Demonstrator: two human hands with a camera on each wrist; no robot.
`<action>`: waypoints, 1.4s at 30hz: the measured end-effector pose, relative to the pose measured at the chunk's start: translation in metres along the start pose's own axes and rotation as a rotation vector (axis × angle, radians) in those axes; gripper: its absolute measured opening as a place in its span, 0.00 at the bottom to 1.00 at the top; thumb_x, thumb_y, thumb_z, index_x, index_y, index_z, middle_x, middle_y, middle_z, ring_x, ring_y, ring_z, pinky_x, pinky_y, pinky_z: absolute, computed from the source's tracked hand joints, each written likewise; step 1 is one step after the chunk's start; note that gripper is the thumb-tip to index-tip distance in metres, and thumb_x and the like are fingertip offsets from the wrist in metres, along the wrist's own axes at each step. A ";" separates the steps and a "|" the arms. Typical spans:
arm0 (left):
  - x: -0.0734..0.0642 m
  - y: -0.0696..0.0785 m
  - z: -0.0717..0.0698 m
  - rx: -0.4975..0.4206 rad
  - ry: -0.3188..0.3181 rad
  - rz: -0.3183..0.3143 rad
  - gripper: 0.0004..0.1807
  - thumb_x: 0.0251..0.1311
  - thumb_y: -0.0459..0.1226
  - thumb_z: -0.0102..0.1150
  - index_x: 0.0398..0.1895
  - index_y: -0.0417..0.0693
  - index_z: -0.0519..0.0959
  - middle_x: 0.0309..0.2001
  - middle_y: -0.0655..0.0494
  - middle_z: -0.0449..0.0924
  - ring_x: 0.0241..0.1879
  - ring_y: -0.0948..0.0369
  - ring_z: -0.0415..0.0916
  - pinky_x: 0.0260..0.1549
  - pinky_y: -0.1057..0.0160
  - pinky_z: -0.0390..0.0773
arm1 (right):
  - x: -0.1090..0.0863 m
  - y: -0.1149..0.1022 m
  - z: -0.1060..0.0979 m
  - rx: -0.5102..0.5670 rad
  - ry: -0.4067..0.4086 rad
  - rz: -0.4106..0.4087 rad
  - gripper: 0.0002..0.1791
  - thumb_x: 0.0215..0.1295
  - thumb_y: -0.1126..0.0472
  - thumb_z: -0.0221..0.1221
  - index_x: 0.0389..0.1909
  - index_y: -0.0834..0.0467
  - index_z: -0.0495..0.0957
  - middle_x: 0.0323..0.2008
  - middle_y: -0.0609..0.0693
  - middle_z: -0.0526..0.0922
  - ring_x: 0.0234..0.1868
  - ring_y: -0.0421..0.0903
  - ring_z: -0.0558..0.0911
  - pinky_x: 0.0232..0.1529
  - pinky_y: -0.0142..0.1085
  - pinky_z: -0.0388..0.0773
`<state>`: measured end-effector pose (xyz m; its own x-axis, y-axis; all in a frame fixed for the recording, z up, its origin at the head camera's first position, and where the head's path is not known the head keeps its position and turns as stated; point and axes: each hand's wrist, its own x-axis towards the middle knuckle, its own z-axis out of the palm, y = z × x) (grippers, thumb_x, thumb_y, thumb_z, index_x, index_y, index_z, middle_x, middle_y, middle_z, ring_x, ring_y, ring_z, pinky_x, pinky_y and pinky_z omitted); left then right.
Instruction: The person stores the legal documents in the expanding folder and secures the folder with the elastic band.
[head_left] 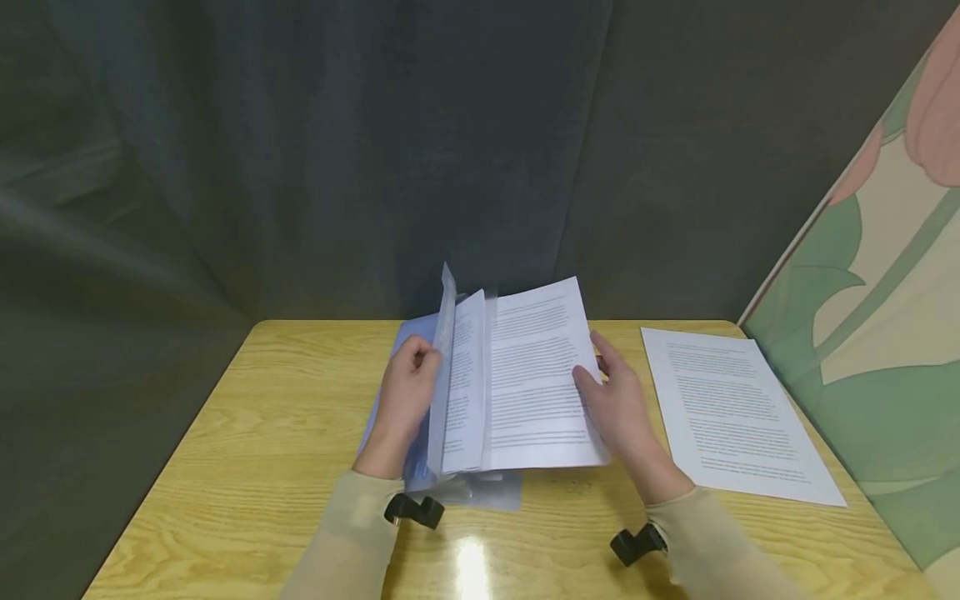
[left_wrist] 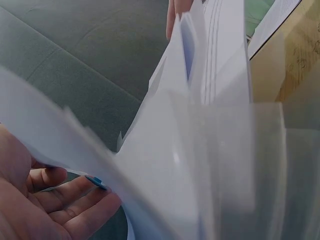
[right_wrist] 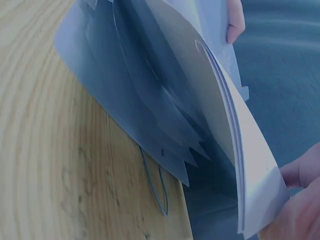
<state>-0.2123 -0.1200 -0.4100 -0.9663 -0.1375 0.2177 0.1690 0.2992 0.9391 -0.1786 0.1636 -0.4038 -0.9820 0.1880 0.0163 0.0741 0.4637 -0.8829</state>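
Note:
A bluish plastic document folder [head_left: 417, 330] with translucent sleeves stands partly opened out in the middle of the wooden table, near its far edge. On its left side, my left hand [head_left: 407, 387] pinches the edge of a raised translucent leaf. Curled fingers [left_wrist: 82, 197] show behind that leaf in the left wrist view. A small stack of printed sheets [head_left: 534, 379] fans out to the right, tilted up. My right hand [head_left: 617, 404] grips its right edge, thumb on the printed face. From the right wrist, several layered sleeves [right_wrist: 150, 100] spread below the sheets.
One printed sheet [head_left: 738, 412] lies flat at the table's right side. A thin cord loop [right_wrist: 162, 200] hangs from the folder toward the table edge. Dark cloth [head_left: 420, 150] rises behind the table [head_left: 285, 433], and a floral curtain [head_left: 870, 333] borders the right.

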 end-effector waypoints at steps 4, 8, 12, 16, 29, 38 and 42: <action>0.000 0.001 0.001 -0.003 -0.002 -0.007 0.08 0.78 0.34 0.52 0.37 0.44 0.74 0.27 0.54 0.67 0.28 0.56 0.66 0.27 0.60 0.64 | -0.001 -0.001 0.010 0.006 0.005 -0.001 0.39 0.85 0.57 0.55 0.90 0.52 0.53 0.81 0.68 0.65 0.72 0.64 0.76 0.72 0.60 0.72; 0.000 0.003 0.002 -0.010 -0.002 -0.008 0.08 0.78 0.34 0.53 0.37 0.44 0.74 0.28 0.54 0.67 0.28 0.56 0.66 0.27 0.61 0.64 | -0.002 -0.003 0.019 0.024 0.010 0.000 0.38 0.85 0.58 0.55 0.90 0.53 0.54 0.79 0.67 0.68 0.64 0.61 0.81 0.69 0.57 0.74; 0.000 0.003 0.003 -0.014 0.000 -0.003 0.08 0.78 0.34 0.53 0.36 0.44 0.74 0.27 0.54 0.66 0.28 0.56 0.66 0.27 0.61 0.64 | -0.004 -0.004 0.029 0.049 0.002 -0.011 0.38 0.84 0.58 0.55 0.89 0.55 0.55 0.78 0.67 0.70 0.61 0.60 0.82 0.67 0.55 0.75; 0.001 0.002 0.004 -0.012 -0.003 -0.011 0.08 0.79 0.35 0.53 0.37 0.45 0.74 0.28 0.54 0.67 0.29 0.55 0.66 0.27 0.61 0.64 | -0.004 -0.005 0.040 0.062 -0.004 -0.021 0.38 0.83 0.59 0.56 0.89 0.56 0.55 0.76 0.67 0.72 0.56 0.59 0.83 0.62 0.53 0.77; 0.000 0.001 0.004 0.002 0.005 -0.016 0.08 0.78 0.35 0.52 0.37 0.45 0.75 0.28 0.53 0.67 0.29 0.55 0.67 0.29 0.60 0.65 | -0.005 -0.006 0.066 0.081 0.010 -0.050 0.39 0.79 0.63 0.58 0.87 0.61 0.57 0.66 0.67 0.78 0.51 0.58 0.84 0.54 0.48 0.80; 0.000 0.002 0.004 -0.009 0.002 -0.022 0.08 0.78 0.35 0.52 0.37 0.45 0.74 0.29 0.52 0.69 0.30 0.55 0.67 0.29 0.60 0.66 | -0.009 -0.007 0.073 0.063 -0.032 -0.047 0.40 0.80 0.63 0.59 0.88 0.60 0.56 0.49 0.59 0.78 0.39 0.48 0.78 0.38 0.36 0.74; 0.000 0.003 0.003 -0.002 0.005 -0.021 0.08 0.78 0.35 0.52 0.37 0.44 0.74 0.29 0.52 0.68 0.31 0.54 0.67 0.30 0.59 0.66 | -0.009 -0.005 0.073 0.049 -0.055 -0.061 0.38 0.81 0.61 0.59 0.87 0.60 0.60 0.40 0.54 0.78 0.36 0.47 0.74 0.35 0.35 0.70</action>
<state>-0.2127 -0.1163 -0.4078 -0.9687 -0.1486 0.1990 0.1489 0.2938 0.9442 -0.1825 0.0966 -0.4335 -0.9926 0.1121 0.0461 0.0066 0.4293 -0.9032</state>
